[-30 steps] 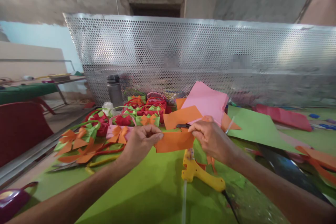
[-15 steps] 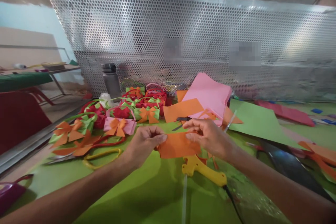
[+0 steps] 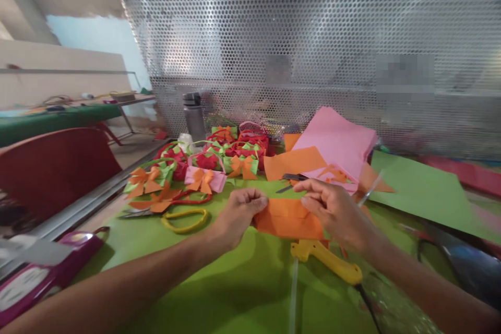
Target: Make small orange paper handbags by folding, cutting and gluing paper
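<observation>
A folded piece of orange paper (image 3: 289,222) is held up between my hands above the green tabletop (image 3: 235,287). My left hand (image 3: 240,214) pinches its left edge between thumb and fingers. At the upper right edge, my right hand (image 3: 332,206) grips it with thumb and fingertips. Just below the paper lies a yellow glue gun (image 3: 329,261), a clear glue stick (image 3: 293,292) by its front end and its black cord running toward me. Scissors with yellow handles (image 3: 183,221) rest left of my left hand, partly under orange paper bows.
Several small paper bags with bows (image 3: 242,167) stand at the back left, near a grey bottle (image 3: 194,117). Pink sheets (image 3: 336,141) and a green sheet (image 3: 422,188) lie at the back right. A purple device (image 3: 58,271) sits at left, before a perforated metal panel (image 3: 242,36).
The view has swung left, so everything sits farther right. The orange paper now shows a fold along its upper part, with both hands still gripping it.
</observation>
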The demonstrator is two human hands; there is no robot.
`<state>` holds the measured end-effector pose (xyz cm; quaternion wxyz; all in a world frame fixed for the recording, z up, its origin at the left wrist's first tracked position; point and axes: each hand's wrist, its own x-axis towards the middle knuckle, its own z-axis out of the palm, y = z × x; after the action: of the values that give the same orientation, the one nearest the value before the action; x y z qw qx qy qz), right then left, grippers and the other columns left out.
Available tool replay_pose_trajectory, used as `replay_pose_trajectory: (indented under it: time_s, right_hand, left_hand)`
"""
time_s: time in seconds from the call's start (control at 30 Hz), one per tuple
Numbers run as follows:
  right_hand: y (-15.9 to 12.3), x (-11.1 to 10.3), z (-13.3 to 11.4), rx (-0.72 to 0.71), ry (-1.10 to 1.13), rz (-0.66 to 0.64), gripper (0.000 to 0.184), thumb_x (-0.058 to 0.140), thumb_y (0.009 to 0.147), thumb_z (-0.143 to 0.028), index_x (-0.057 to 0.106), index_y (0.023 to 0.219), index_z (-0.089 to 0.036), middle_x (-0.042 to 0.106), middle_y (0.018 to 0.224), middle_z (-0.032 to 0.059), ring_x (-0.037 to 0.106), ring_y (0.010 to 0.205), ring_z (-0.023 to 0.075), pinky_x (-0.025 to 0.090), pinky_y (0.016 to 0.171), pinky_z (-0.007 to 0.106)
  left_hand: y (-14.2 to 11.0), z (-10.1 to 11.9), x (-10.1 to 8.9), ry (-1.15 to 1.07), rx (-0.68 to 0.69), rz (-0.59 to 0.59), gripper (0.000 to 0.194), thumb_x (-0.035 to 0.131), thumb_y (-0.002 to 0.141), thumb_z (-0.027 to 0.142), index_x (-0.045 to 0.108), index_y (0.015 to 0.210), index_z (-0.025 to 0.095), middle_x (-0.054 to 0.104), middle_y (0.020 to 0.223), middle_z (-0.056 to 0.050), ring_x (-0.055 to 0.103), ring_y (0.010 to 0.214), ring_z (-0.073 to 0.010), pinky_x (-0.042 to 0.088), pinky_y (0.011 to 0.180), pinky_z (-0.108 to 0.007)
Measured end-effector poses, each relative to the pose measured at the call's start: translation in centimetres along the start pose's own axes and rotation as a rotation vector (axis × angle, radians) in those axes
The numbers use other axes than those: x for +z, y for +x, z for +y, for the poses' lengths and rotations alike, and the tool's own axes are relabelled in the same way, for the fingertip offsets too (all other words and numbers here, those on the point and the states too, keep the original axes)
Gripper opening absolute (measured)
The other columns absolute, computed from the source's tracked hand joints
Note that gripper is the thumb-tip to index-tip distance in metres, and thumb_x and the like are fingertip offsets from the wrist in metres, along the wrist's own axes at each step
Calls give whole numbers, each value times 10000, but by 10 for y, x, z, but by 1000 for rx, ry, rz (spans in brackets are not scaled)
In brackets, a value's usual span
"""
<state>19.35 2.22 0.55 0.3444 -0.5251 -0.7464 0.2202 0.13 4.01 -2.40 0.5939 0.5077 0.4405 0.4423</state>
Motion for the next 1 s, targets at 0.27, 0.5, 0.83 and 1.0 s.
replay_pose_trajectory:
  time_s: [0.27,0.5,0.83,1.0]
  right_hand:
    - [-11,8,-15,46,-104,-234,262,499,803,-297,575,1034,-200,653,630,-9,595,580,164,387,499,237]
    - [-4,-8,-12,-18,-156,-83,220,448,822,-221,595,974,-161,670,654,24,611,573,152,435,526,238]
    - [22,-50,23,6,-41,135,220,415,825,-207,572,958,-129,681,668,50,630,564,148,500,558,251]
    - [35,-51,48,61,-87,159,231,421,812,-203,569,969,-119,694,688,68,640,569,153,505,558,253]
  left_hand:
    - [-18,8,-6,124,66,140,168,604,649,298,562,604,142,518,550,15,450,525,-103,306,509,-217]
    - [-24,-8,-27,127,79,258,157,608,632,292,573,654,141,532,572,26,468,523,-101,326,506,-206]
    - [-10,-26,-44,55,68,277,321,632,619,289,573,908,162,614,744,8,566,655,-140,420,582,-229]
    - [-4,-27,-48,52,118,316,329,618,650,311,559,940,169,627,858,-12,576,703,-137,435,589,-224]
